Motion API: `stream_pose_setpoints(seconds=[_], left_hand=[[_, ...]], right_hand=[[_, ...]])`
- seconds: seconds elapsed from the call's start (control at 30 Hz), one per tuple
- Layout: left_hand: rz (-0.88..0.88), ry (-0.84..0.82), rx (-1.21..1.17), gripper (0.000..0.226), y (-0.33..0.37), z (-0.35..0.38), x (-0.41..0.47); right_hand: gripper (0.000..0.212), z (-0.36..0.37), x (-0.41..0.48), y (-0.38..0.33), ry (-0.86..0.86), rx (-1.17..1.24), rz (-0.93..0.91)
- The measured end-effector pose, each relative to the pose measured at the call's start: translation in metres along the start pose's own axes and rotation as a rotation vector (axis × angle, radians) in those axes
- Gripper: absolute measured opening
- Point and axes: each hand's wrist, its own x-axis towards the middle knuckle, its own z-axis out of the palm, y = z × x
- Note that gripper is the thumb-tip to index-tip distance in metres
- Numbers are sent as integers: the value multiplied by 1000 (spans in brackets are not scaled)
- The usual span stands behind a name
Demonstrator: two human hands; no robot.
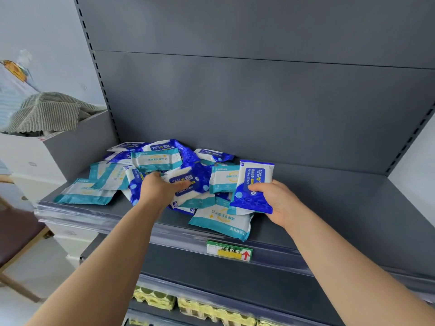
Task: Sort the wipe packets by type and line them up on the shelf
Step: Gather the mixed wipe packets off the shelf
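Sorting barely begun — my right hand grips a blue packet upright beside the pile, my left hand pinches a second packet within it; teal and blue lie mixed on the shelf, no row yet

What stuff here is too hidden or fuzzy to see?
Head view, pile: lower packets are covered by upper ones, so no full count.
Head view, left hand: its own back hides the fingers, so its grip is unclear.
Head view, price label: handwriting too small to read.
Head view, yellow trays: cut off by bottom edge.
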Motion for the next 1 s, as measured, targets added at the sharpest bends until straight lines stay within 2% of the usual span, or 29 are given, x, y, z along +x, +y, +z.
stream_pose_setpoints(seconds=[0.1,0.17,0.23,0.37,0.43,0.57,0.77,0.93,1.0], left_hand=[[20,-32,114,55,5,7,0],[30,-27,87,54,9,9,0],[26,-21,-29,50,10,12,2],[-38,-53,-353,35,17,27,3],[-13,-74,-432,29,24,35,3],[80,-131,-466,32,39,50,-8],[225,-231,-401,41,62,85,-34],[184,-332,-481,28,88,139,-61],[178,-403,-498,31,97,169,-77]], right_hand=[[15,6,9,1,3,0,14],[18,9,12,1,-15,-6,1],[23,14,15,1,-43,-12,-22],[19,23,18,-7,-114,33,-61],[19,22,21,-13,-109,69,-84],[27,12,26,-25,-75,124,-81],[27,-31,16,-38,-27,191,-131],[26,-95,-8,-52,42,237,-206],[23,-130,-22,-57,63,241,-235]])
